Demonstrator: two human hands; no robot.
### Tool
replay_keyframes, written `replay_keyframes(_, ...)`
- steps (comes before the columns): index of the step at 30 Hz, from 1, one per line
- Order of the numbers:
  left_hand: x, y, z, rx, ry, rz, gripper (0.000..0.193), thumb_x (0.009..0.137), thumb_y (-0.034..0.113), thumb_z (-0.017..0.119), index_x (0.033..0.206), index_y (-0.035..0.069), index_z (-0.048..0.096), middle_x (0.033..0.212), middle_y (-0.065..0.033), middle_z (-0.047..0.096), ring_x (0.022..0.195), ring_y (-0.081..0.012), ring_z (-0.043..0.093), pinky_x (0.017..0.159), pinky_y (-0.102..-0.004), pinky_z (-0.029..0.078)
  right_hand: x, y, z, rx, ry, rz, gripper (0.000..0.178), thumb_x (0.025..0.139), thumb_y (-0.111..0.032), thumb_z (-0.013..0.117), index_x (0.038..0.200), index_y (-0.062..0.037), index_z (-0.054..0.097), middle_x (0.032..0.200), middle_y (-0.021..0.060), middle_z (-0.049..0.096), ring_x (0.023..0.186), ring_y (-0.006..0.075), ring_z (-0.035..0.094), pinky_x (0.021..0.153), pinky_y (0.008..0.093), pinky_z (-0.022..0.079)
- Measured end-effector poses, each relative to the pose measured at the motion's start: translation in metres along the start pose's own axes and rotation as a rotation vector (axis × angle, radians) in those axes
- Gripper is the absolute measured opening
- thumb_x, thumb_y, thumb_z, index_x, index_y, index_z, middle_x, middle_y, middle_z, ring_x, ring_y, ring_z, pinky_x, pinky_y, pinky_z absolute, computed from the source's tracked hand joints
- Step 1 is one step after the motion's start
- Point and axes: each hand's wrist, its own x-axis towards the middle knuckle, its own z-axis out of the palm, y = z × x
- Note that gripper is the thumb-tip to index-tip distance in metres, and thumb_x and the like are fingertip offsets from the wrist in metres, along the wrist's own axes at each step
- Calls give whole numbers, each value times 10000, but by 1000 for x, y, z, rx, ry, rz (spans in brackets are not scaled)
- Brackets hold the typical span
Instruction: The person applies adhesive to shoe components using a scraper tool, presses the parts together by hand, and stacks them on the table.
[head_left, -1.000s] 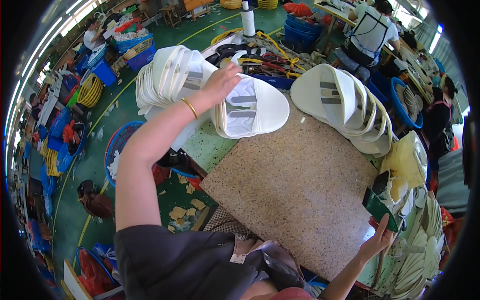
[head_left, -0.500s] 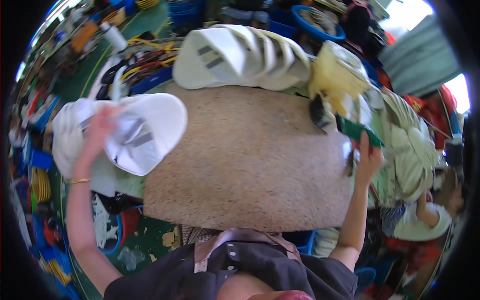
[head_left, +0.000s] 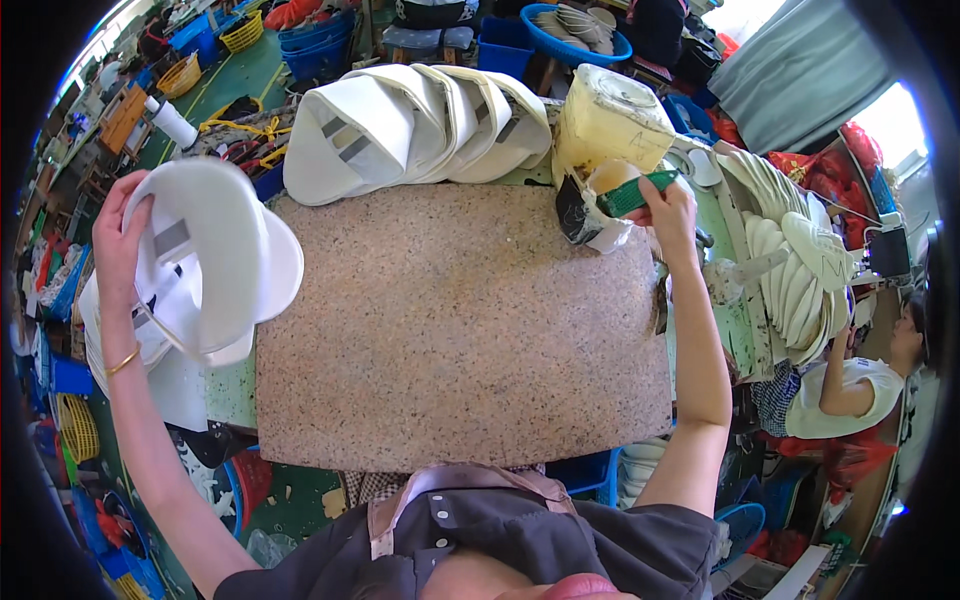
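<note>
While the left hand (head_left: 122, 235) pinches a curved white piece (head_left: 232, 250) between thumb and fingers left of the speckled slab (head_left: 460, 330), the right hand (head_left: 672, 212) wraps its fingers around a flat green tool (head_left: 622, 199) by the slab's far right corner; other white pieces (head_left: 345, 165) line its far edge.

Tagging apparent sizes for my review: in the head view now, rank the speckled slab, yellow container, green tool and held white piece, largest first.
1. Speckled slab
2. Held white piece, perhaps enlarged by nearness
3. Yellow container
4. Green tool, partly hidden
</note>
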Motion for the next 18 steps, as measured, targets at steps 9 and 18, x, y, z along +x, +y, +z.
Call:
replay_keyframes(9, -2, 46, 69, -94, -298, 54, 366, 853, 49, 546, 1214, 16, 500, 1093, -82, 605, 1020, -165, 565, 897, -282, 429, 4, 49, -12, 634, -17, 349, 141, 867, -145, 619, 855, -7, 593, 731, 90, 649, 571, 131, 620, 469, 221, 525)
replay_keyframes(18, -26, 58, 221, 138, -900, -46, 298, 775, -5, 477, 1064, 3, 403, 950, -210, 600, 921, -330, 596, 825, -404, 455, -58, -9, 11, 792, -69, 93, 132, 878, -117, 600, 922, 5, 621, 741, 85, 653, 541, 125, 604, 481, 221, 503)
